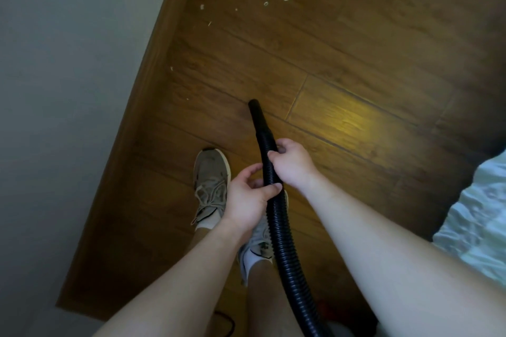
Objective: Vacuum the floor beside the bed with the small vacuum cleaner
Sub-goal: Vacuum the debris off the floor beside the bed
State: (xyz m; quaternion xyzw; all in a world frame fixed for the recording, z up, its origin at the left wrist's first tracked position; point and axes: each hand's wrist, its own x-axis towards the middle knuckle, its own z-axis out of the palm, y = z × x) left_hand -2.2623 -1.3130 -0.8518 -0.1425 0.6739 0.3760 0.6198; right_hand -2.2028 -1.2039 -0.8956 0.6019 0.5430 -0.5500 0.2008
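Both hands are on the black ribbed hose (276, 216): the right hand (293, 164) wraps it just behind the smooth nozzle (257, 117), and the left hand (250, 197) grips it a little lower, thumb across the ribs. The nozzle tip points at the wooden floor (356, 63) just ahead of the hands. White scraps (265, 3) lie well beyond it, near the wall (68, 63). The bedding (479, 213) is off to the right. She seems mid-sweep; next, I'd judge, the tip must reach forward to those scraps.
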